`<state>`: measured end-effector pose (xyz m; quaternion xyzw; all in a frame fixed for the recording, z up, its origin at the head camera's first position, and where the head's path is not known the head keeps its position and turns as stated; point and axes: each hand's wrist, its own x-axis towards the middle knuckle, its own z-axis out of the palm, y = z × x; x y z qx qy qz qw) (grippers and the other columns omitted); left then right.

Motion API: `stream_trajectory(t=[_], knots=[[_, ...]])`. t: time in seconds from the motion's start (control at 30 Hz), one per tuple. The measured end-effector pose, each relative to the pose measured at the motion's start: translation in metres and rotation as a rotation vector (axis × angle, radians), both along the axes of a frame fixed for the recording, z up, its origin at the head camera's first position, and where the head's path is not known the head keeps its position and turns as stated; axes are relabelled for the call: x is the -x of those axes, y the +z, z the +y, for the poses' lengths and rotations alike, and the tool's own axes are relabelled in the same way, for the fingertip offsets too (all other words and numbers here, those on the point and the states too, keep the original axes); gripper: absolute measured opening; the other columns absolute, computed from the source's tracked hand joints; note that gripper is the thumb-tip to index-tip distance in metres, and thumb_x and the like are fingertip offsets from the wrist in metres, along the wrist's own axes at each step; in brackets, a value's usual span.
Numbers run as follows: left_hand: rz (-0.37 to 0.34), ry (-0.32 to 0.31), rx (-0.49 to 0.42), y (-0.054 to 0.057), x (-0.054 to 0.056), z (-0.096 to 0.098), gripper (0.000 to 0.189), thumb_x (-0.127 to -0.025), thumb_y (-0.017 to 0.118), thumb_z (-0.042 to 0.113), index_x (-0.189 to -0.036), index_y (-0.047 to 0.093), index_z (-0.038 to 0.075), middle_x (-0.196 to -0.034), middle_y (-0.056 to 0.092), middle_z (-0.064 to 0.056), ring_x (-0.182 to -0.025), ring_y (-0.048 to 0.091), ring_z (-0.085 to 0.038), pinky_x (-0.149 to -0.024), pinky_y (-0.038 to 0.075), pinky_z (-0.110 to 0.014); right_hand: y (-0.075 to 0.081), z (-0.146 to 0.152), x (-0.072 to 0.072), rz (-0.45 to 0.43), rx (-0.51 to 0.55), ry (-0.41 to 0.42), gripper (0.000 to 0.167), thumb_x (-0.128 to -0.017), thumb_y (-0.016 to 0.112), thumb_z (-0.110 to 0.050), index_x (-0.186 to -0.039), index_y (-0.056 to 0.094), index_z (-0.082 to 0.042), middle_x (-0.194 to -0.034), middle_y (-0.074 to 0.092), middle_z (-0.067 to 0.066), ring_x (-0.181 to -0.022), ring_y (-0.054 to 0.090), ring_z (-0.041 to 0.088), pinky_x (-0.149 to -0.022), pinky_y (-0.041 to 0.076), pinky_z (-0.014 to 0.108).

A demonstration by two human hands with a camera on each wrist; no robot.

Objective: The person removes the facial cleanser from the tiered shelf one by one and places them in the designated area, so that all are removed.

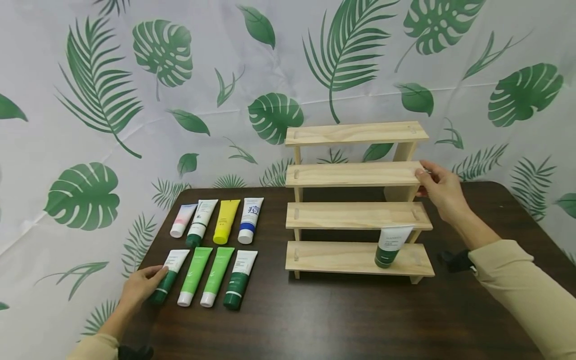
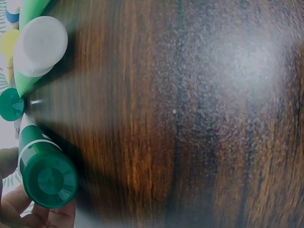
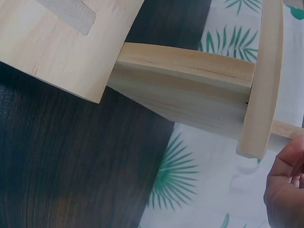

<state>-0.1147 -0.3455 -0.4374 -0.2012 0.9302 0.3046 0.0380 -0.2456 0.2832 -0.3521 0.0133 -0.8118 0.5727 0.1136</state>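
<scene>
At the left of the table my left hand (image 1: 140,287) holds a white and dark green squeeze tube (image 1: 169,276), thumb on one side and fingers on the other. In the left wrist view its green cap (image 2: 50,180) faces the camera. My right hand (image 1: 444,192) grips the right end of a four-tier wooden display shelf (image 1: 353,174) at the second board from the top, thumb on the board and other fingers partly hidden behind it. On the lowest board, toward the right, a white and green tube (image 1: 391,245) stands on its cap, leaning slightly.
Two light green tubes (image 1: 217,277) and another white and green tube (image 1: 240,280) lie in the front row. Behind them lies a row with pink, white-green, yellow (image 1: 226,221) and blue-banded tubes (image 1: 250,220). A leaf-print cloth (image 1: 216,145) hangs behind the dark wooden table (image 1: 324,320).
</scene>
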Motion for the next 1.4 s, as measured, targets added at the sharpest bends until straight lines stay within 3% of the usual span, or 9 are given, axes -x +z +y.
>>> stream_trajectory(t=[0.37,0.53,0.63,0.7,0.9,1.03,1.2,1.4], knots=[[0.062,-0.026,0.041,0.004,-0.002,0.002,0.056,-0.095,0.050,0.034,-0.125,0.050,-0.013,-0.123,0.053,-0.032,-0.112,0.048,-0.047,-0.091,0.041,-0.053,0.002,-0.002,0.001,-0.008,-0.009,0.009,0.059,-0.099,0.045,-0.026,-0.144,0.026,0.008,-0.085,0.050,-0.012,-0.067,0.054,-0.003,-0.058,0.050,0.012],[0.246,-0.039,0.111,0.011,0.000,0.015,0.048,-0.095,0.053,0.028,-0.122,0.054,-0.011,-0.114,0.061,-0.030,-0.101,0.058,-0.043,-0.084,0.045,-0.051,0.002,-0.001,0.001,-0.006,-0.002,0.015,0.060,-0.099,0.045,-0.026,-0.143,0.025,0.009,-0.085,0.051,-0.012,-0.067,0.054,-0.003,-0.058,0.050,0.012],[0.362,-0.070,0.110,0.017,0.004,0.030,0.043,-0.093,0.056,0.024,-0.121,0.057,-0.009,-0.109,0.064,-0.028,-0.095,0.062,-0.041,-0.076,0.049,-0.046,0.002,-0.001,0.000,-0.004,-0.006,0.010,0.059,-0.099,0.045,-0.025,-0.143,0.026,0.009,-0.085,0.051,-0.012,-0.067,0.054,-0.003,-0.058,0.050,0.012],[0.402,-0.088,0.093,0.023,0.007,0.042,0.042,-0.094,0.057,0.024,-0.121,0.058,-0.007,-0.110,0.064,-0.026,-0.093,0.062,-0.038,-0.073,0.049,-0.043,0.001,-0.001,0.000,-0.004,-0.005,0.007,0.059,-0.099,0.045,-0.025,-0.143,0.026,0.009,-0.084,0.051,-0.012,-0.066,0.054,-0.003,-0.057,0.050,0.012],[0.413,-0.114,-0.033,0.039,0.013,0.083,0.042,-0.095,0.055,0.030,-0.126,0.057,0.002,-0.121,0.061,-0.019,-0.103,0.059,-0.032,-0.082,0.046,-0.041,0.000,0.000,0.001,-0.007,-0.001,0.008,0.059,-0.099,0.046,-0.026,-0.143,0.026,0.008,-0.083,0.051,-0.013,-0.066,0.054,-0.003,-0.057,0.050,0.012],[0.444,-0.143,-0.114,0.043,0.017,0.111,0.037,-0.094,0.058,0.027,-0.125,0.059,0.006,-0.119,0.063,-0.013,-0.100,0.060,-0.025,-0.077,0.047,-0.026,-0.001,0.000,0.000,-0.005,-0.015,0.001,0.059,-0.099,0.045,-0.026,-0.144,0.027,0.008,-0.083,0.051,-0.013,-0.066,0.054,-0.003,-0.057,0.050,0.012],[0.516,-0.205,-0.286,0.048,0.021,0.151,0.031,-0.090,0.064,0.019,-0.119,0.062,0.007,-0.114,0.066,-0.010,-0.095,0.060,-0.019,-0.074,0.048,-0.018,-0.002,0.001,0.000,-0.011,-0.019,-0.003,0.059,-0.099,0.045,-0.027,-0.144,0.027,0.007,-0.084,0.051,-0.013,-0.067,0.055,-0.003,-0.057,0.050,0.012],[0.564,-0.334,-0.515,0.049,0.022,0.203,0.032,-0.087,0.068,0.017,-0.117,0.062,0.007,-0.114,0.065,-0.009,-0.098,0.062,-0.019,-0.080,0.052,-0.023,-0.001,0.001,0.000,-0.014,-0.001,-0.003,0.059,-0.099,0.045,-0.026,-0.144,0.026,0.008,-0.082,0.052,-0.014,-0.066,0.055,-0.002,-0.057,0.050,0.013]])
